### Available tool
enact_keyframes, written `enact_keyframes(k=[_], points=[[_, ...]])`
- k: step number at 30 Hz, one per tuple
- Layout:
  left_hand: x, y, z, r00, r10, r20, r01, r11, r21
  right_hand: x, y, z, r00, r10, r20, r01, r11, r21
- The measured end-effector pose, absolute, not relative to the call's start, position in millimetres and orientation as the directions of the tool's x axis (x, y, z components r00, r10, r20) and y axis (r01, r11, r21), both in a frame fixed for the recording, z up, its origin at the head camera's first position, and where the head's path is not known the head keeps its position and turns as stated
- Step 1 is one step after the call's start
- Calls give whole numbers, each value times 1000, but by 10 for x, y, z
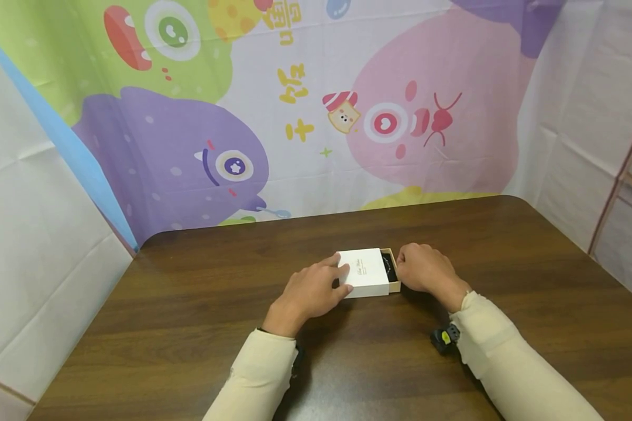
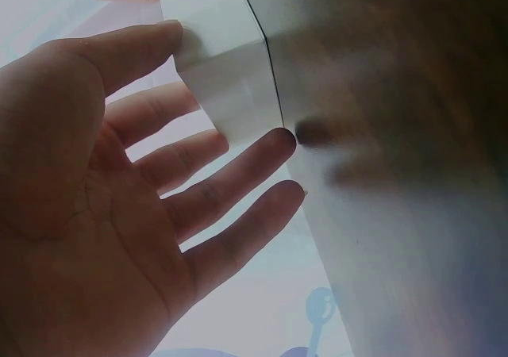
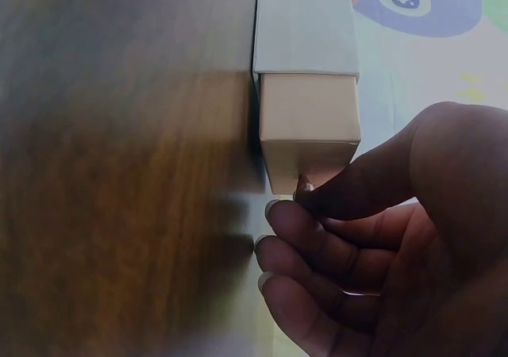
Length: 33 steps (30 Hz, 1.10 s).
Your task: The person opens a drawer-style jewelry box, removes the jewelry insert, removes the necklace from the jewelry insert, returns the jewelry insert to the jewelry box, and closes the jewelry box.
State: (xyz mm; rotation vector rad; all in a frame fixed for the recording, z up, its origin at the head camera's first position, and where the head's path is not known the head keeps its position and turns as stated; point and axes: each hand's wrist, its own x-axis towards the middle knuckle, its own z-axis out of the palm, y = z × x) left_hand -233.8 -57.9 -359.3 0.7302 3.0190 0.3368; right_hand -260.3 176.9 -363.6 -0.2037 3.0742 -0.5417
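Observation:
A small white drawer-style gift box [image 1: 363, 272] with fine lettering on its lid lies on the table. My left hand [image 1: 312, 287] holds its outer sleeve at the left end, the thumb at the near edge and a finger on top. In the left wrist view the outer fingers [image 2: 250, 238] reach past the box. The tan inner drawer [image 3: 309, 107] sticks partly out of the right end, with black lining and a thin light-coloured item inside, too small to tell. My right hand [image 1: 426, 269] pinches a small pull tab [image 3: 303, 187] on the drawer's end between thumb and forefinger.
The brown wooden table [image 1: 189, 351] spreads around the box. A printed cartoon cloth [image 1: 305, 175] hangs along its far edge, with white panels at both sides. A black wrist camera [image 1: 445, 338] sits below my right sleeve.

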Motion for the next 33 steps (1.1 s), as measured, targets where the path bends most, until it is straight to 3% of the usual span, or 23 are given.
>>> enact_keyframes(k=[33], points=[[-2332, -589, -3600, -895, 446, 28, 441, 871, 217, -2633, 1811, -3632, -994, -110, -20, -97, 936, -340]])
